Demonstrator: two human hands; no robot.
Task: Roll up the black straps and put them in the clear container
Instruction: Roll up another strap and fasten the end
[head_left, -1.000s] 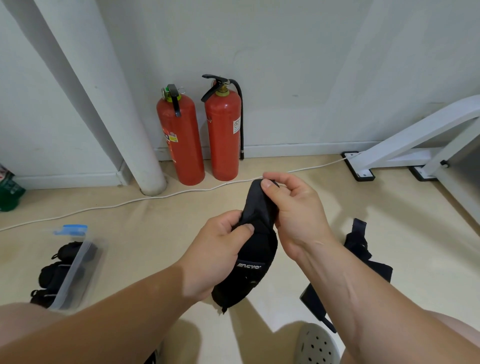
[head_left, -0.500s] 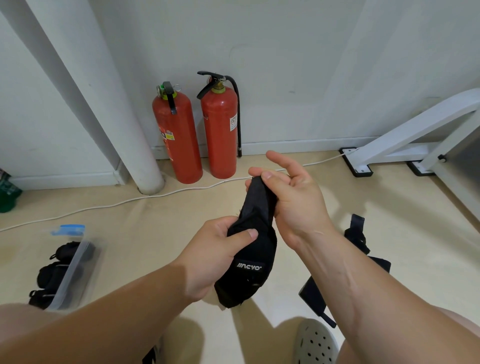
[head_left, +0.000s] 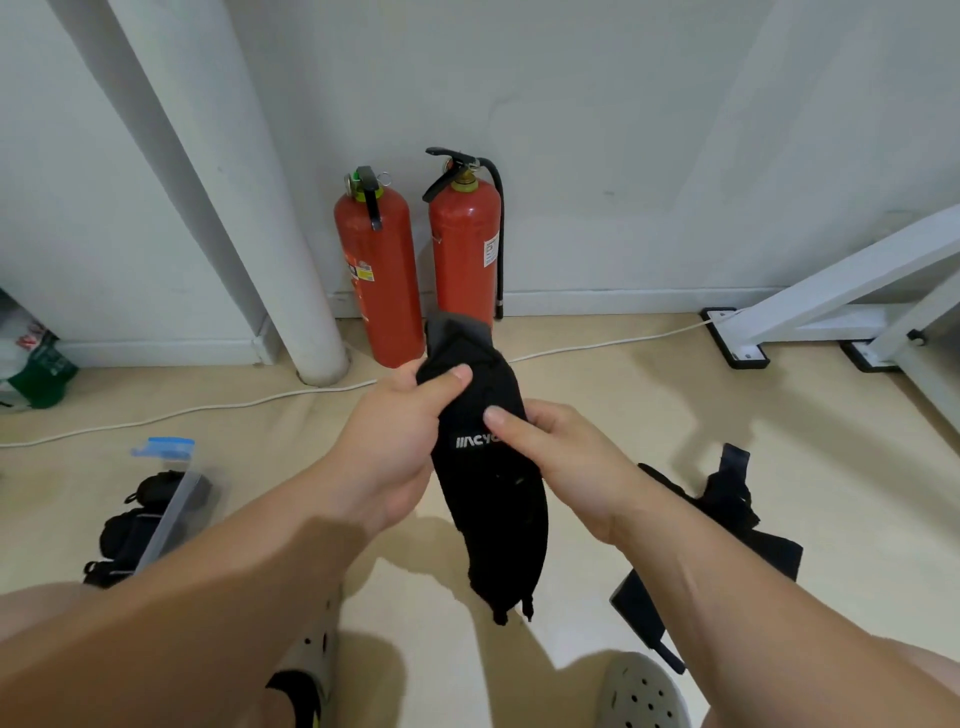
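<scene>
Since a second ago my hands have swapped heights on the black strap (head_left: 493, 499): my left hand (head_left: 400, 441), which was low on it, now grips near the top with the thumb pressed across the fabric. My right hand (head_left: 561, 457), which had pinched the top end, has dropped to the middle, thumb lying on the white lettering. Both hands are clamped on it, close together, and it hangs upright between them in front of me, its lower end dangling free above the floor (head_left: 649, 395) — not yet a roll, as far as I can judge. To do this step well I think I should start at one end, turn it tightly over itself, and keep one thumb pinning the last wrap while the other hand feeds the slack — a loose first turn would likely spring open later. The fabric looks thick and padded, so I expect it to resist and to want firm pressure. The clear container (head_left: 169, 514) stands on the floor well off to my left with rolled straps (head_left: 150, 486) already in it; another loose strap (head_left: 727, 499) lies on the floor by my right leg, not yet rolled.
</scene>
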